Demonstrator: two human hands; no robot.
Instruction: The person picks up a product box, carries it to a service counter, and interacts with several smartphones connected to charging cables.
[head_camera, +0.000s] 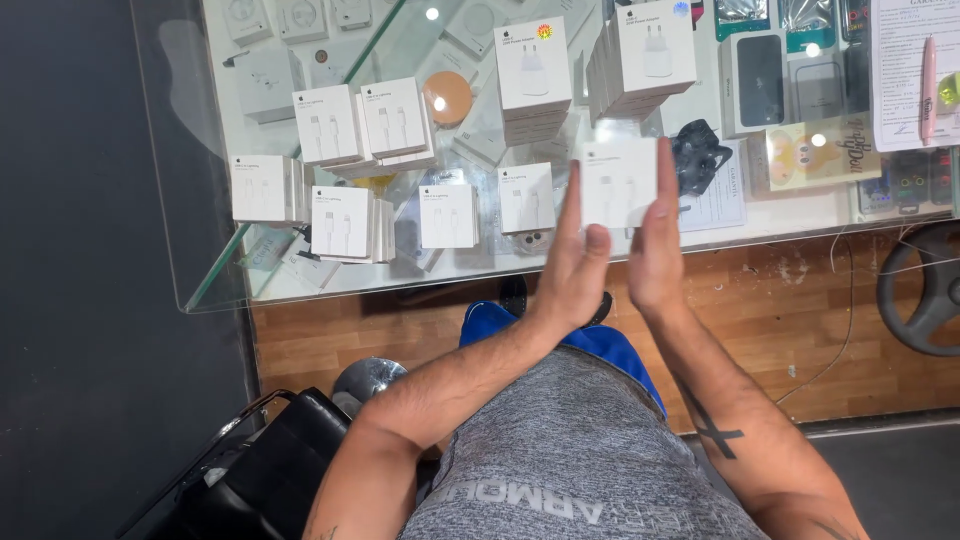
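Observation:
Both of my hands hold a small white cable box (618, 180) above the near edge of a glass counter (215, 290). My left hand (572, 268) presses flat against its left side, fingers straight and pointing away from me. My right hand (655, 245) does the same on its right side. Several more white cable boxes (448, 215) lie on the glass to the left, some stacked. Two tall stacks of white charger boxes (533, 75) stand further back.
A pink pen (927, 85) lies on a printed sheet at the far right. A black bundle (697, 155) sits right of the held box. A black chair (270, 470) is at my lower left, over wooden floor (770, 320).

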